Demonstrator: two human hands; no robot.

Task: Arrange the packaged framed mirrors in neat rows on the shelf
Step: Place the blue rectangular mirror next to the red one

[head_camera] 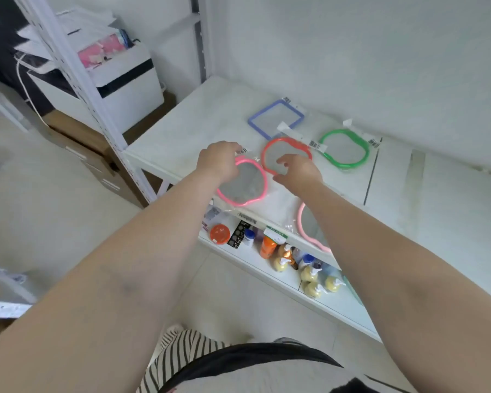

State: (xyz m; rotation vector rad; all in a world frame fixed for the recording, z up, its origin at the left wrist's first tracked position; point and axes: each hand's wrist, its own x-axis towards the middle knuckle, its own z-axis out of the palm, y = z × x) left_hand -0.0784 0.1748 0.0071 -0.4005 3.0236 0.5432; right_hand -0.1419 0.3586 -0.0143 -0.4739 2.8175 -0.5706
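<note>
Below, bottles point(309, 272) crowd the lower shelf point(267, 279) under both hands point(220, 163).

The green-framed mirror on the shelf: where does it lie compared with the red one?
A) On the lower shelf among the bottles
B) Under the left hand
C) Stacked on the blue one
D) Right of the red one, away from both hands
D: the green-framed mirror lies flat to the right of the red-framed mirror, beyond the right hand; the left hand is over the pink-framed mirror.
</note>
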